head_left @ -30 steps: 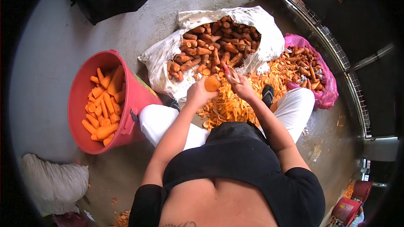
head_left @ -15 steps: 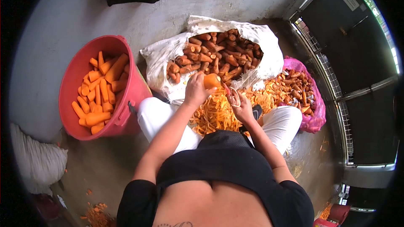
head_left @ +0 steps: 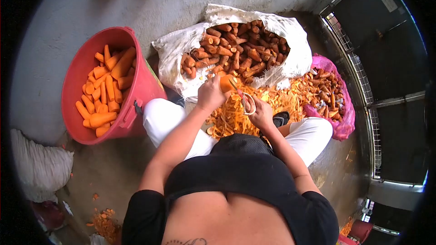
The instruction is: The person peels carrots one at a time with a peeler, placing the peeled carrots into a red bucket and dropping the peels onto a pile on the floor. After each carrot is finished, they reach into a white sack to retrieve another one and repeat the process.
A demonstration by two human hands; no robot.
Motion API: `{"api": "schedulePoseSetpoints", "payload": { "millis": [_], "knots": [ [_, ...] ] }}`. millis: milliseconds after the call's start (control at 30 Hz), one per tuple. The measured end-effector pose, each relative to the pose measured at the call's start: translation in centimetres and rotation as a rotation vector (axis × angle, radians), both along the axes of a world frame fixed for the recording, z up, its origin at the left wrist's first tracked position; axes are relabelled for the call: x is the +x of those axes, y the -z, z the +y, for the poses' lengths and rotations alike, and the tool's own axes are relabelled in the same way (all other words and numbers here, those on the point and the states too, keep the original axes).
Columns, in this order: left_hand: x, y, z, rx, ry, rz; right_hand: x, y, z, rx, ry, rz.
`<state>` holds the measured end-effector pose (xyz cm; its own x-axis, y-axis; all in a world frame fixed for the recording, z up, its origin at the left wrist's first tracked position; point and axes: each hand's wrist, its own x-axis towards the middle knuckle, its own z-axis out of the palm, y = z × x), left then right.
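Head view: we sit on the concrete floor (head_left: 59, 27), knees apart. Our left hand (head_left: 210, 94) is closed round a carrot (head_left: 226, 83), held up over the floor just in front of the white sack (head_left: 179, 56). Our right hand (head_left: 262, 114) is curled round a peeler (head_left: 243, 97), whose head is up against the carrot's right side. Whether the blade actually bites we can't tell, as it's too small here. The carrot's visible face is bright orange, so we'd judge it mostly peeled.

Done, as we read it:
- The red bucket (head_left: 147, 86), on the floor's left side by our left knee, is well filled w/ peeled carrots (head_left: 106, 93).
- A thick peel pile (head_left: 229, 120) lies between our legs and spreads right toward the pink bag (head_left: 346, 124).

Left to do:
- The sack is heaped w/ brownish unpeeled carrots (head_left: 240, 50) close to its rolled rim.
- The pink bag, at the floor's right side near the grating, holds more brownish pieces.

So approx mid-job by our judgement: plenty is peeled, but the sack says lots to go.
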<state>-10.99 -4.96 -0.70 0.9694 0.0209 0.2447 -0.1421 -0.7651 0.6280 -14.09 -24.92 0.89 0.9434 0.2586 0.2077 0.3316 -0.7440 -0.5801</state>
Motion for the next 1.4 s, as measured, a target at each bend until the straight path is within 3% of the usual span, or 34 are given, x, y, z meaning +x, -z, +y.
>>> {"api": "schedulePoseSetpoints", "payload": {
  "millis": [467, 967, 1400],
  "knots": [
    [-0.2, 1.2, 0.3, 0.014, 0.010, -0.037, -0.8, 0.8, 0.3, 0.094, 0.039, 0.259],
    [-0.7, 1.8, 1.4, 0.061, -0.017, 0.106, -0.7, 0.7, 1.7, 0.034, 0.025, 0.297],
    [-0.8, 2.6, 2.4, 0.095, 0.028, -0.071, 0.0, 2.5, 2.0, 0.052, 0.011, 0.399]
  ]
}}
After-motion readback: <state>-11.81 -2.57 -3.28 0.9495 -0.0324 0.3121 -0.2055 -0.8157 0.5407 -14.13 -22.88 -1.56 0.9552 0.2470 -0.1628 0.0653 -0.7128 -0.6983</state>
